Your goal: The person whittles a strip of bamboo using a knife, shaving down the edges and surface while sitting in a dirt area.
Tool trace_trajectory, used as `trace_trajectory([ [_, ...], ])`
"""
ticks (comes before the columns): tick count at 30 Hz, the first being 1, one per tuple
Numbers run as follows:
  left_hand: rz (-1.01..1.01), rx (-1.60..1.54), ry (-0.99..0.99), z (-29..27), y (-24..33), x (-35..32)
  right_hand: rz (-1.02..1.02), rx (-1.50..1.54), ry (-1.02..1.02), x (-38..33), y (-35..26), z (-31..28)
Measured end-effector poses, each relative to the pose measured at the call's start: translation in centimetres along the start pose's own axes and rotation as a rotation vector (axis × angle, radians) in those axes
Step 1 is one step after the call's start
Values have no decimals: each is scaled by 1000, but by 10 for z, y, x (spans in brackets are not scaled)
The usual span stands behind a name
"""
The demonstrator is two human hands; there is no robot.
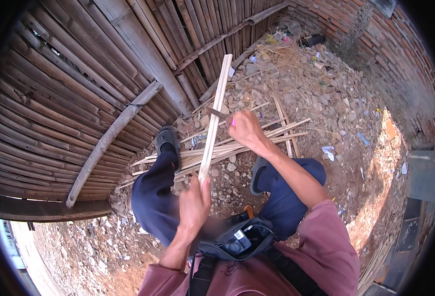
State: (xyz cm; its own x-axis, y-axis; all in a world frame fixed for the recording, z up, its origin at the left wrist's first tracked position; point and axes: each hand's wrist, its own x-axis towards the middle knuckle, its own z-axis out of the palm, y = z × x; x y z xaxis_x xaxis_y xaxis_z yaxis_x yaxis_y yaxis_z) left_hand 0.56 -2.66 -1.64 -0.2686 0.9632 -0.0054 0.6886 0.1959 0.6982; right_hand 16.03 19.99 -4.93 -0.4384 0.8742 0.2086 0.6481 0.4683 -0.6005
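Observation:
My left hand is closed around the lower end of a long pale wooden strip, which looks like split bamboo or lath. The strip slants up and away from me, with a line running along its length. In my right hand is a knife, its dark blade lying across the strip about midway. A small pink patch shows beside the right fingers; the knife's handle is mostly hidden in the fist. Beneath, between my feet, several similar pale strips lie crossed on the ground.
A bamboo slat wall with round poles rises close on the left. Behind the rubble-strewn ground stands a brick wall. My sandalled feet flank the strips. An open dark waist bag sits at my lap.

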Motion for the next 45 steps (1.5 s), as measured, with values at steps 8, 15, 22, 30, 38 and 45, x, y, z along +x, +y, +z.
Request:
trace_trajectory([
  [8, 21, -41, -35, -3, -15, -13, -71, 43, 6, -2, -2, -14],
  [15, 27, -51, -13, -4, -16, -13, -158, 44, -78, -14, -15, 1],
  [22, 28, -48, -45, -4, -26, -23, 51, 6, -19, 15, 23, -13],
  [30, 44, 89, 8, -5, -30, -24, -97, -21, -53, 4, 3, -19],
  [38, 28, 48, 22, -8, -26, -23, -30, -113, 89, 10, 4, -8],
  [45, 49, 22, -10, -8, -17, -28, -65, -41, 96, 5, 2, -17],
])
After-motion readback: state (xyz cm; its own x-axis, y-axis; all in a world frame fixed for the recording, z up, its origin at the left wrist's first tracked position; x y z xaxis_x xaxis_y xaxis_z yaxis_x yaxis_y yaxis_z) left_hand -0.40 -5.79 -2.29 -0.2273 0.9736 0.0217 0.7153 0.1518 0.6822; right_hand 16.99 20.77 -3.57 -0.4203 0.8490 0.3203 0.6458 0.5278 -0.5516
